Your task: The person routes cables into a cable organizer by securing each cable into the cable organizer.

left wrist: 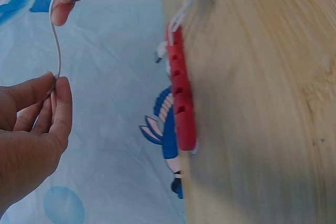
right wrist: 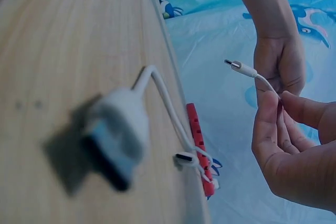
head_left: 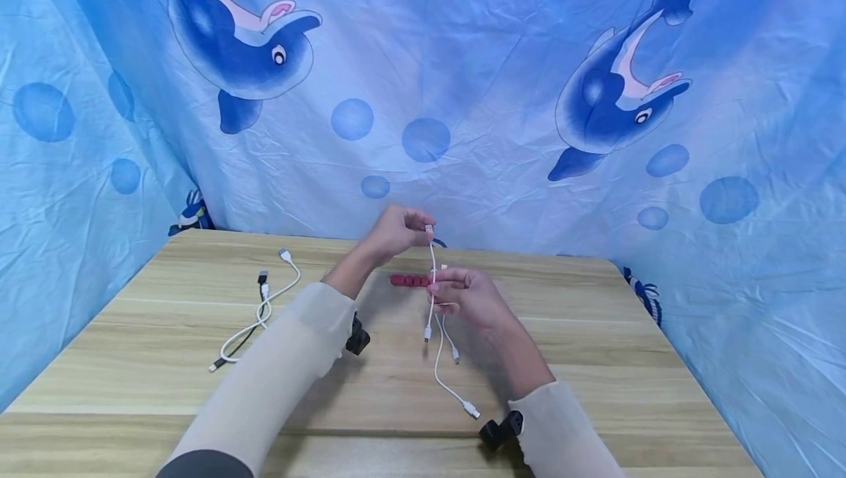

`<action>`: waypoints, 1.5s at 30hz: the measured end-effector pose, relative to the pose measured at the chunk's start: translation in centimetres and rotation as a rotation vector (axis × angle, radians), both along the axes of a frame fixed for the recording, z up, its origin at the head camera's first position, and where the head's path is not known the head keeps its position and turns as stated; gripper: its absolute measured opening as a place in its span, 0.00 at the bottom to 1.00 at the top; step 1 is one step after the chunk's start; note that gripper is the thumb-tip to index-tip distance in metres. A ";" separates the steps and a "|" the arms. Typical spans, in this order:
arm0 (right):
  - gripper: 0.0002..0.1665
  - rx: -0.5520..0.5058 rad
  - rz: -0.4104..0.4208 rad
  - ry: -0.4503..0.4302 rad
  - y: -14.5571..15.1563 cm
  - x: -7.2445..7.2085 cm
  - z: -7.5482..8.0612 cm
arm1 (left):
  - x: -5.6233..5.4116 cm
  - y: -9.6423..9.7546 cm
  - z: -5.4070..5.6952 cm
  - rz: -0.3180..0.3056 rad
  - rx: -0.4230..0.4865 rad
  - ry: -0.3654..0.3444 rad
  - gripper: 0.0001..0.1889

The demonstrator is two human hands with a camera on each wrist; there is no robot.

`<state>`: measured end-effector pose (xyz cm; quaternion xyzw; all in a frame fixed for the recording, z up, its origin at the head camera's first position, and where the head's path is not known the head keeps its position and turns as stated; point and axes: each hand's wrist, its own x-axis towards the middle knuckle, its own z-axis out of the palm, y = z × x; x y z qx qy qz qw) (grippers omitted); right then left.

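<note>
A short white USB cable is stretched upright between both hands above the table. My left hand pinches it at its upper plug. Lower down, my right hand pinches the cord between thumb and fingers, and the small lower plug sticks out past them. Behind the hands lies a red slotted cable holder; its right end is partly covered by my right hand in the head view. White cords are seated at that end of the holder, and their plugs lie on the table toward me.
On the left of the wooden table lie a white cable and a black cable, crossing each other. A blue dolphin-print curtain hangs behind the table's far edge and along its sides.
</note>
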<state>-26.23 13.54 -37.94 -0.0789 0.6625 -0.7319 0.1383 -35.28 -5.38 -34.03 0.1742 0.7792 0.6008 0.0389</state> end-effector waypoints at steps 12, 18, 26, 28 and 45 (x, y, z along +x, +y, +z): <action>0.18 0.072 -0.029 -0.058 0.3 -0.3 -1.0 | -1.0 0.4 -2.1 0.038 -0.131 -0.039 0.14; 0.11 0.161 -0.028 -0.093 0.3 -0.7 -1.7 | -1.1 0.6 -3.0 0.026 -0.165 -0.027 0.11; 0.09 0.223 -0.022 -0.097 0.0 -0.7 -2.5 | -1.3 0.6 -3.8 0.028 -0.245 -0.038 0.10; 0.09 0.224 -0.017 -0.099 0.0 -0.7 -2.6 | -1.3 0.6 -4.0 0.025 -0.278 -0.035 0.10; 0.11 0.213 0.004 -0.104 -0.2 -0.5 -3.4 | -2.2 0.8 -5.1 -0.028 -0.415 0.012 0.13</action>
